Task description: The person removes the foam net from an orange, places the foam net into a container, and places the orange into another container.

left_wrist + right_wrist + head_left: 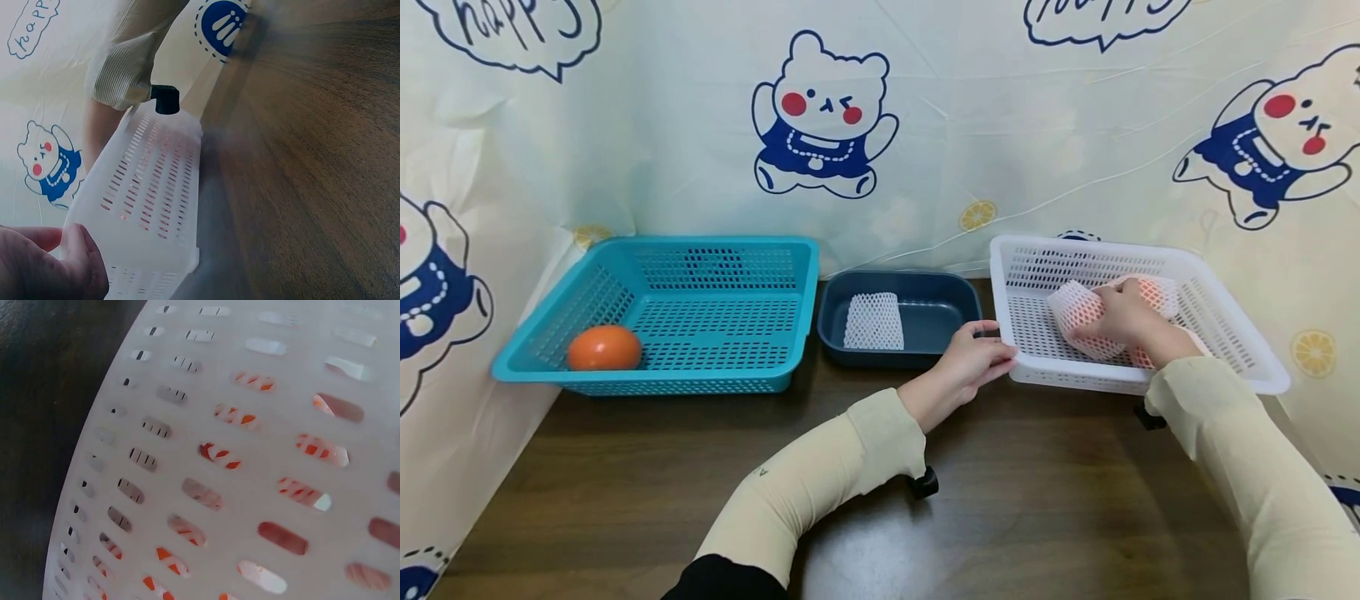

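My left hand (972, 364) pinches the near left corner of the white basket (1078, 377), thumb outside the wall and fingers over the rim in the left wrist view. Inside that basket, my right hand (1123, 318) grips an orange-coloured round fruit (1081, 310) in a white foam net. More net-wrapped fruit (1152, 293) lies around the hand, partly hidden by it. The right wrist view shows only the basket's slotted wall (187, 450), with orange and white showing through its holes.
A teal basket (722, 379) at the left holds one bare orange round fruit (605, 347). Between the baskets stands a dark blue tray (936, 312) with a flat, loose foam net (874, 321) in it. A patterned cloth (925, 150) hangs behind the wooden table (1037, 500).
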The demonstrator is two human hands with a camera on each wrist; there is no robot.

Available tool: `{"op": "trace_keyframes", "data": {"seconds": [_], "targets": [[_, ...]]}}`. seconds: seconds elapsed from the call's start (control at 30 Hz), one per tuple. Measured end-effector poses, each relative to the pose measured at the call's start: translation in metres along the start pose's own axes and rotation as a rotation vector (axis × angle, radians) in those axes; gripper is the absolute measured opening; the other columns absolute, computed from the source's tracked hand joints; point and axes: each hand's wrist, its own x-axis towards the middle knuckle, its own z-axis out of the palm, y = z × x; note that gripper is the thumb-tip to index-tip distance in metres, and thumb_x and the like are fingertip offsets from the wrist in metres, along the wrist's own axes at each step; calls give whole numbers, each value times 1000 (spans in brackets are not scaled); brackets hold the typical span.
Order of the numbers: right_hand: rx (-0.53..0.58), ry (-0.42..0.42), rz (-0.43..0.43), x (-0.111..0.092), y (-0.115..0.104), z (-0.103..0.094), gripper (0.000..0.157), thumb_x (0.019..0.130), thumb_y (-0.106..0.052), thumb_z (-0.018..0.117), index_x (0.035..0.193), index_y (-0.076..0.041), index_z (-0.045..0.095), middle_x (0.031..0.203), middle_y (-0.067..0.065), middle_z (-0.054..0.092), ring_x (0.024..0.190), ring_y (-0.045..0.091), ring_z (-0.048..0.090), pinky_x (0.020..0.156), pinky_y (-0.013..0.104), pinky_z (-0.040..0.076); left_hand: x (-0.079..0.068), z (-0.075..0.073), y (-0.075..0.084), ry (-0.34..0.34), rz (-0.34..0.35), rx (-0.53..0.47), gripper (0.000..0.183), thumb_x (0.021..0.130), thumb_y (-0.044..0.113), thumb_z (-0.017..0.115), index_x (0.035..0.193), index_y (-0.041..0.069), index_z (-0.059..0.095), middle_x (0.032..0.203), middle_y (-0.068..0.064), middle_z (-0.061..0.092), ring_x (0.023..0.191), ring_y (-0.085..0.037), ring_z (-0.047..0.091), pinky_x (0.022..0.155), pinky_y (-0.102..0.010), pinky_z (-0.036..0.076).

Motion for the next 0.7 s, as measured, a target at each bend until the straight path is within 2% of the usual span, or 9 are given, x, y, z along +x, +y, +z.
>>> {"op": "trace_keyframes", "data": {"seconds": [0.13,0.27,0.4,0.53,0.7], "targets": [[-24,-24,-10,2,2,3,108,84,-42,84,151,16,22,143,51,13,128,65,28,102,76,30,0,0,0,-3,4,-1,50,94,-10,66,139,4,49,133,-25,60,93,-21,66,94,-37,55],[-32,-28,-44,4,3,6,113,81,-38,88,151,17,18,142,51,24,129,64,31,105,75,30,-2,0,0,-9,5,-7,50,94,-10,66,139,4,49,133,-25,61,93,-21,66,95,-38,54],[-10,-25,-70,5,5,8,113,78,-32,90,151,16,18,140,48,33,129,61,34,106,73,29,-3,0,0,-10,4,-10,48,94,-9,66,137,5,50,125,-22,65,94,-22,66,95,-38,54],[-8,-31,-77,5,6,9,112,79,-29,89,152,14,17,142,48,30,131,62,32,107,73,28,-3,0,-1,-3,5,-13,47,94,-9,66,136,5,51,116,-17,67,94,-23,66,94,-38,55],[-27,-38,-65,5,6,10,109,81,-29,87,153,13,16,145,49,26,132,63,30,106,74,28,-4,0,-1,-5,17,-25,49,93,-11,66,137,3,49,114,-16,66,95,-23,66,95,-38,54]]}}
